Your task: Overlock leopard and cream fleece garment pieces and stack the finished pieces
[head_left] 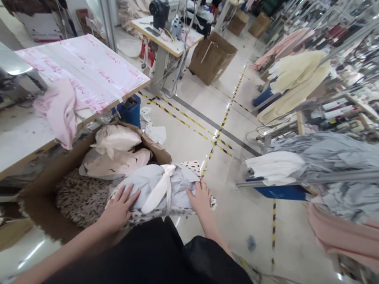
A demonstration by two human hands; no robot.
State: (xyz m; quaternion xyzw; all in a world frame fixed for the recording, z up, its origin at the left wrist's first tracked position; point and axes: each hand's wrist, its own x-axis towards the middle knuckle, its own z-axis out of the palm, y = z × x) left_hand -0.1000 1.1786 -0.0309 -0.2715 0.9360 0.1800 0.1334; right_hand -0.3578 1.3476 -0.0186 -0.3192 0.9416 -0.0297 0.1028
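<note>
Grey cloth (146, 178) is pressed by hands (117, 208) (201, 196), apart at eight and three o'clock; if pushed too hard, it could be tipped onto the floor (235, 217).

Both hands on grey-blue fabric bundle (148, 180), white strip (160, 190) across its middle. Left hand (119, 208) flat at one end, right hand (200, 196) at the other. Spotted fabric underneath. Open cardboard box (39, 192) just beside, holding cream and spotted cloth.
</note>
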